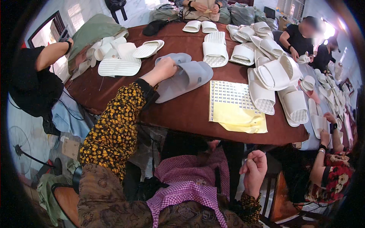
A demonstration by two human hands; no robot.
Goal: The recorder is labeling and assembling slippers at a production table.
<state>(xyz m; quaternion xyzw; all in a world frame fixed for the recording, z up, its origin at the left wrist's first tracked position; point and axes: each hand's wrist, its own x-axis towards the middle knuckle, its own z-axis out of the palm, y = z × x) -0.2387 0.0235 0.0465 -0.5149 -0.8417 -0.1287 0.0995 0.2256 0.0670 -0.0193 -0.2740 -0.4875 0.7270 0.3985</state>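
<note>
Reaching over the brown-covered table, my left hand is closed on a pair of grey slippers. The front grey slipper lies sole down with its toe to the right, and the other one is partly hidden behind it and my fingers. My right hand is raised off the table's front edge, above my lap. Its fingers are bent together in a pinch, and a tiny pale bit shows at the tips, too small to name. Between the hands and the far slippers lies a yellow sheet of small printed stickers, its lower part bare.
White slippers lie heaped at the left, and more white slippers are piled at the right of the brown table. A person works at the far right, another at the near right. A wooden chair stands beside me.
</note>
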